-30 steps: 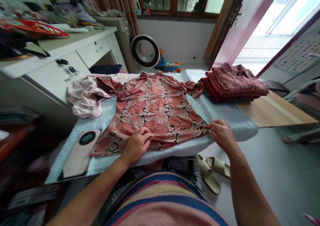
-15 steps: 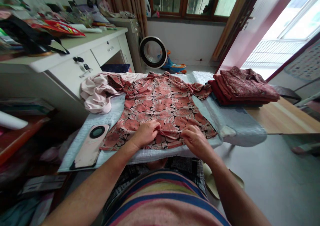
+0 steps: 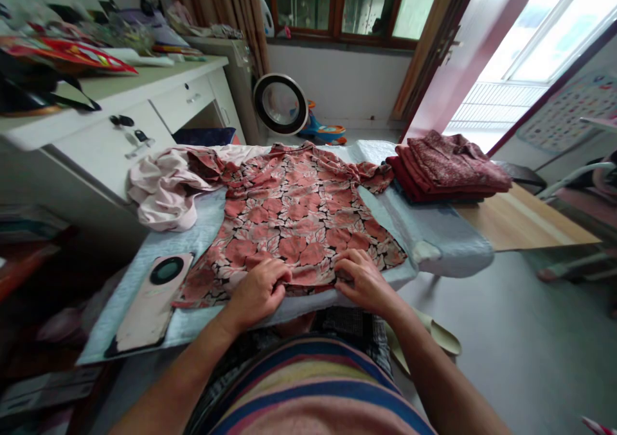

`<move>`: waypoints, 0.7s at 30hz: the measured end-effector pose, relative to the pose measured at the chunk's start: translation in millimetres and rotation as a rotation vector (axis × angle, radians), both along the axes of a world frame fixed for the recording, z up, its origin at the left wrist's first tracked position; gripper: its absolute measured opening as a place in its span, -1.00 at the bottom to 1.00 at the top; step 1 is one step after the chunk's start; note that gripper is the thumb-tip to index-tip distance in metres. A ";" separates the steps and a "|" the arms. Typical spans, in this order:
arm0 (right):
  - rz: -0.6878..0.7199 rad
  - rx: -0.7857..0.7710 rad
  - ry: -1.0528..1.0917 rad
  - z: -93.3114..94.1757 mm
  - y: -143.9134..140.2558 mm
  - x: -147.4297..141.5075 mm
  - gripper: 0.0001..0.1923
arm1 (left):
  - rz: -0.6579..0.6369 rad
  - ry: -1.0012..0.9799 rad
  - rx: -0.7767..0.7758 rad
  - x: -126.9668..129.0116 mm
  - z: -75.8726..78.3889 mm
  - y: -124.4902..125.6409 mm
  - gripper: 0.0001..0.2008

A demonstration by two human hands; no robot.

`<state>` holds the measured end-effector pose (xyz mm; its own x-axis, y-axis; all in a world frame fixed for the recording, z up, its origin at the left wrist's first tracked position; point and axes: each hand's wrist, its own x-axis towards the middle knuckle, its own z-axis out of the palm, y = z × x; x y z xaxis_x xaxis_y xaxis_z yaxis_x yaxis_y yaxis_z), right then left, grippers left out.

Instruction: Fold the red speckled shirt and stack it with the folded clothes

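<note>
A short-sleeved floral shirt (image 3: 294, 210) in coral, beige and black lies spread out, its collar away from me and its hem at the near edge of the padded ironing board (image 3: 429, 226). My left hand (image 3: 260, 290) is closed on the hem left of the middle, fingers curled over the cloth. On the right part of the same hem, my right hand (image 3: 364, 282) also grips the fabric between thumb and fingers. A phone (image 3: 152, 303) with a round dark camera ring rests on the board to the left of the shirt.
A crumpled pale pink garment (image 3: 166, 187) lies at the board's left. Folded dark red clothes (image 3: 450, 165) are stacked at the right, beside a wooden surface (image 3: 530, 220). A white desk (image 3: 125, 107) with cluttered top stands left. Slippers (image 3: 441, 335) are on the floor.
Both hands have come nearer to me, down to the shirt's hem. The fold of cloth raised between them is now flatter. The view has shifted slightly to the right.
</note>
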<state>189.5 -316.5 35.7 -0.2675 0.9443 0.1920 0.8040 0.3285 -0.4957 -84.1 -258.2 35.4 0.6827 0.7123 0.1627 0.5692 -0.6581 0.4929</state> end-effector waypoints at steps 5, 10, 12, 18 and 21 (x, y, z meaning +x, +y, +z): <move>0.019 -0.008 0.026 0.3 -3.1 0.7 -0.80 | -0.103 0.006 0.050 20.3 -6.6 -8.7 -0.70; -0.083 -0.005 0.090 3.2 -1.1 18.5 -0.92 | -0.156 -0.013 0.073 35.0 -11.7 -11.2 -0.77; -0.232 0.042 0.048 0.8 2.6 36.5 -0.93 | -0.154 -0.029 0.087 34.9 -13.2 -10.6 -0.79; -0.569 0.048 -0.252 -11.1 16.6 86.9 -0.82 | -0.155 -0.031 0.110 29.4 -13.4 -13.5 -0.81; -0.621 0.005 -0.344 -10.3 20.1 89.7 -0.79 | -0.153 -0.021 0.105 26.4 -12.5 -14.6 -0.81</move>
<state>279.3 -296.4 25.3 0.2736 0.9413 0.1976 0.9541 -0.2396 -0.1798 -57.6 -272.7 22.9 0.7775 0.5786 0.2466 0.4485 -0.7849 0.4275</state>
